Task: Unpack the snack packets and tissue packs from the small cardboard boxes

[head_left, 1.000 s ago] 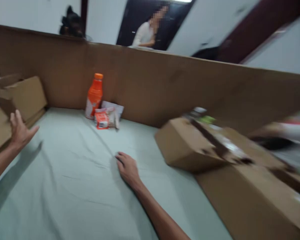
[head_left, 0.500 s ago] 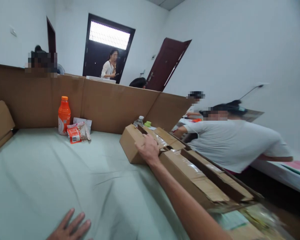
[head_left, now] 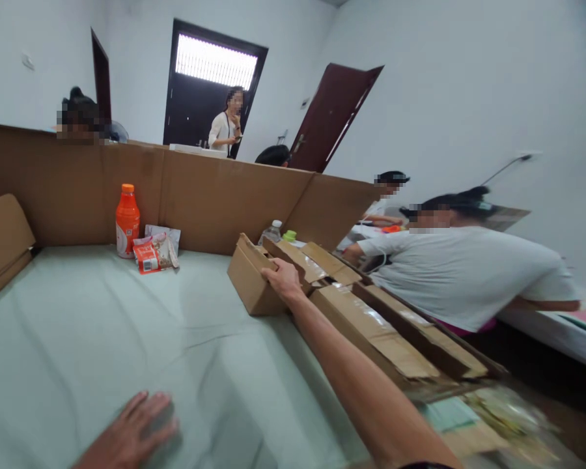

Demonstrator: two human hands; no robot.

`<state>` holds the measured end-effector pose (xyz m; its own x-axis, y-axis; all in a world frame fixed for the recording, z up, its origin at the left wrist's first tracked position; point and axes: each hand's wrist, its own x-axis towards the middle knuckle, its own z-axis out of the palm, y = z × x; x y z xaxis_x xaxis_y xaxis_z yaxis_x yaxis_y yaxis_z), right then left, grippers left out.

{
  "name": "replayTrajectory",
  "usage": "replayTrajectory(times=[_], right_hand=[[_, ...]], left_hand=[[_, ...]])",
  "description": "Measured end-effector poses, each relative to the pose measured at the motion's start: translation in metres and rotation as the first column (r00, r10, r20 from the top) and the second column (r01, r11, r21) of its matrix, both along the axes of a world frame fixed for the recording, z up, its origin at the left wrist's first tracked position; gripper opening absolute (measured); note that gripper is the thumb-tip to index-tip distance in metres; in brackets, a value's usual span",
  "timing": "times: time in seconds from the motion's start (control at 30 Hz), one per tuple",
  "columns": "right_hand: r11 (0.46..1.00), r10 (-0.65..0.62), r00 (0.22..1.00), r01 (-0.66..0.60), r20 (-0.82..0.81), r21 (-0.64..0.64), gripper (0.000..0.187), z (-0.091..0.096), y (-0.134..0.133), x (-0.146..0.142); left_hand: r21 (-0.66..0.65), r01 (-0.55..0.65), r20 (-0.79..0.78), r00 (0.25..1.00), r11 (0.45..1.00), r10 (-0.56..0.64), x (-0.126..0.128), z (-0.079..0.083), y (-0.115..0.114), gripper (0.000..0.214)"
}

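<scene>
My right hand (head_left: 284, 279) reaches out to a small brown cardboard box (head_left: 254, 277), its thumb and fingers closed over the upper edge. The box stands on the pale green cloth (head_left: 185, 352), beside longer cardboard boxes (head_left: 371, 326) at the right. My left hand (head_left: 134, 433) hovers low over the cloth, fingers apart and blurred by motion, with nothing in it. Farther back, an orange bottle (head_left: 127, 221) stands upright. Against it lean a red-and-white snack packet (head_left: 155, 254) and a paler packet behind.
A tall cardboard wall (head_left: 215, 202) borders the back. Behind the boxes show a clear bottle (head_left: 273, 230) and a green cap (head_left: 289, 236). Folded cardboard (head_left: 4, 241) stands at the left. A person in a white shirt (head_left: 463, 273) bends over close on the right; other people are farther off.
The small box has shifted slightly left, and my right hand has changed its hold on the edge. My left hand has moved a little and blurs. The standing person has moved right.
</scene>
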<state>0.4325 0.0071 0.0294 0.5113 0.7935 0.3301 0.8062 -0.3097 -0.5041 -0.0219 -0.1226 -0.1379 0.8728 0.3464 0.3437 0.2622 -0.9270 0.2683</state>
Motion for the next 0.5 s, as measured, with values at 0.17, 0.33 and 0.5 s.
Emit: replayTrajectory(times=[0.17,0.33,0.5], right_hand=[[0.952,0.306,0.951,-0.305,-0.041,0.023,0.037,-0.004,-0.066,-0.048],[0.675,0.725,0.686,-0.726,0.061,0.13,0.018,0.002,-0.15,-0.104],[0.27,0.962,0.264,-0.958,-0.068,0.098,0.022,0.031,-0.185,-0.134]], left_hand=[[-0.342,-0.223,0.036,0.968,0.913,0.25,-0.016,0.045,0.01,0.1],[-0.525,-0.229,0.237,0.885,0.82,0.399,-0.028,0.068,0.044,0.118],[-0.67,-0.114,0.268,0.884,0.733,0.383,-0.04,0.073,0.051,0.139]])
